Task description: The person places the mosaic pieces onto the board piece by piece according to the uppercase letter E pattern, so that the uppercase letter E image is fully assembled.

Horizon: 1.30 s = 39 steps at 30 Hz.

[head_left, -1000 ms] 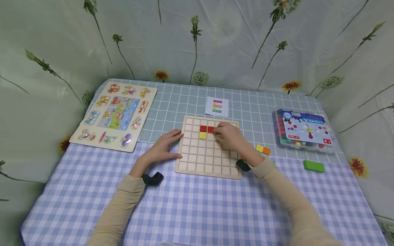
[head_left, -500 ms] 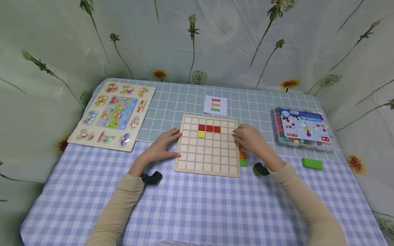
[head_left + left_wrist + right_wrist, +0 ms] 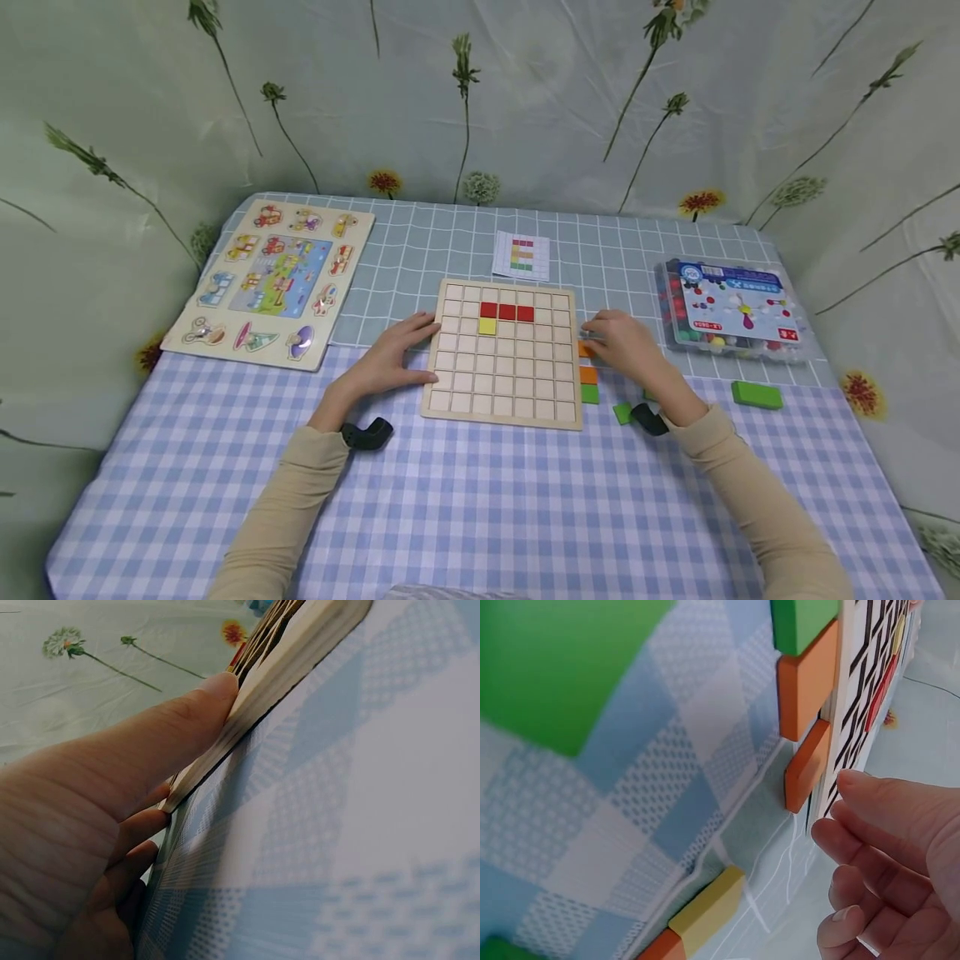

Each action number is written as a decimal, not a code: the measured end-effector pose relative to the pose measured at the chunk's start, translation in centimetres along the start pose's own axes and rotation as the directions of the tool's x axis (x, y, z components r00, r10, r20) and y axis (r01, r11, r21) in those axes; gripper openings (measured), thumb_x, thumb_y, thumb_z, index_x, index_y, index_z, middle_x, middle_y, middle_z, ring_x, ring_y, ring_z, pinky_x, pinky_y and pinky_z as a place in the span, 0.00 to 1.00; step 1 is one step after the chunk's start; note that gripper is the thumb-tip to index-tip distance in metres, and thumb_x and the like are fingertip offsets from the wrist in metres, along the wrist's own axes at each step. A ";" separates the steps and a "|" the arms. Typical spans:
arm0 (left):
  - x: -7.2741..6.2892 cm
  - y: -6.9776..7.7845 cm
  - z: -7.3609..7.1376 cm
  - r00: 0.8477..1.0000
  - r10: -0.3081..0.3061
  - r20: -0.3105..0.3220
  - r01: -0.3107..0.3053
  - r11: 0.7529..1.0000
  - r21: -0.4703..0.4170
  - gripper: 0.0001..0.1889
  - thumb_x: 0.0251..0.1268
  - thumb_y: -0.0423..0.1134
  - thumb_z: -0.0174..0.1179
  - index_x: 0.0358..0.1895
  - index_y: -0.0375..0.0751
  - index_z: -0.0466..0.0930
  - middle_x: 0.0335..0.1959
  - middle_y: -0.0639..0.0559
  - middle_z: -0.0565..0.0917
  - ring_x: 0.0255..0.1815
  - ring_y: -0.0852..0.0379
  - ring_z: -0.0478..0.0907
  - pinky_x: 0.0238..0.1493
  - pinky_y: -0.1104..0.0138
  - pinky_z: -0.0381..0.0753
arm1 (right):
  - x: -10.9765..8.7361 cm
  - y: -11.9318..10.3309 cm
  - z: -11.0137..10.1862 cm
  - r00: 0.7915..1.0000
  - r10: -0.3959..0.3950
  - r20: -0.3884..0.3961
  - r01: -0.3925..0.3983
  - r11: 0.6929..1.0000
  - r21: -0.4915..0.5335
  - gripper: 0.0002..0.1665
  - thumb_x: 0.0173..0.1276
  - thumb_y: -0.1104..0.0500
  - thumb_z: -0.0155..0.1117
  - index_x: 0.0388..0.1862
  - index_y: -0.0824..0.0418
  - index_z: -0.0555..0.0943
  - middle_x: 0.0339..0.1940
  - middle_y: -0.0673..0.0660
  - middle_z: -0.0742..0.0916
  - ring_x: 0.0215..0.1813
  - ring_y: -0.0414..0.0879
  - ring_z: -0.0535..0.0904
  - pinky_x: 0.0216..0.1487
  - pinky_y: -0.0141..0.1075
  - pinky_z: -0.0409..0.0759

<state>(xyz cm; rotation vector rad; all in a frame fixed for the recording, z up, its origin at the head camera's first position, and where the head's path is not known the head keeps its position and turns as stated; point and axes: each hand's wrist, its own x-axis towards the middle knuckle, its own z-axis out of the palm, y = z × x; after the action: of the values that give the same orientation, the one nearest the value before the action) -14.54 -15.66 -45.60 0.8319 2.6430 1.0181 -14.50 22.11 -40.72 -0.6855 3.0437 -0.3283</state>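
A wooden grid board (image 3: 504, 379) lies on the table, with three red tiles (image 3: 507, 312) in a row and one yellow tile (image 3: 487, 326) under the leftmost. My left hand (image 3: 390, 358) rests at the board's left side; in the left wrist view its thumb (image 3: 172, 724) touches the edge. Just off the right edge is my right hand (image 3: 630, 350), fingers loosely bent beside an orange tile (image 3: 808, 766). Nothing shows between its thumb and fingers. A second orange tile (image 3: 588, 376) and a green tile (image 3: 590, 393) line that edge.
Another green tile (image 3: 622, 413) lies near the right wrist. Behind the board is a card (image 3: 536, 260) printed with coloured squares. A picture puzzle (image 3: 352, 242) lies at left, a clear plastic box (image 3: 738, 304) of parts at right, and a green block (image 3: 757, 395) before it.
My right hand has left the third red tile in the row and moved right, off the board to the tiles beside it. My left hand stays at the left edge.
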 end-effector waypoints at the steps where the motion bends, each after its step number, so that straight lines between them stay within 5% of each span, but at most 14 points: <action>1: 0.0 0.0 0.0 1.000 0.001 0.000 -0.001 1.000 -0.001 0.43 0.50 0.47 0.70 0.70 0.38 0.61 0.74 0.40 0.58 0.76 0.40 0.49 0.73 0.44 0.51 | 0.0 0.0 0.0 1.000 0.000 0.002 0.000 1.000 -0.003 0.14 0.60 0.60 0.67 0.43 0.66 0.85 0.40 0.62 0.87 0.43 0.54 0.82 0.41 0.45 0.82; 18: 0.0 -0.2 0.0 1.000 0.005 -0.009 -0.005 1.000 0.006 0.43 0.49 0.47 0.71 0.69 0.37 0.62 0.73 0.40 0.59 0.76 0.40 0.50 0.73 0.45 0.52 | -0.5 -0.2 0.3 0.996 0.028 0.089 -0.030 0.999 0.017 0.16 0.57 0.61 0.69 0.44 0.68 0.84 0.41 0.62 0.86 0.42 0.53 0.81 0.44 0.45 0.81; 39: -0.1 0.1 -0.1 1.000 0.021 -0.012 -0.021 1.000 0.016 0.44 0.48 0.47 0.71 0.69 0.37 0.62 0.73 0.39 0.59 0.76 0.39 0.51 0.72 0.44 0.53 | 1.1 -1.9 0.1 0.999 -0.018 0.044 0.020 0.999 -0.038 0.16 0.57 0.58 0.70 0.43 0.66 0.85 0.40 0.60 0.85 0.40 0.51 0.81 0.39 0.42 0.82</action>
<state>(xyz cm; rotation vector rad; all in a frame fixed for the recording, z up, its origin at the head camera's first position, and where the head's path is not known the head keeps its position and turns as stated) -14.48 -15.68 -45.45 0.8616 2.6610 1.0119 -14.68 19.94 -40.37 -0.7137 3.0109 -0.2526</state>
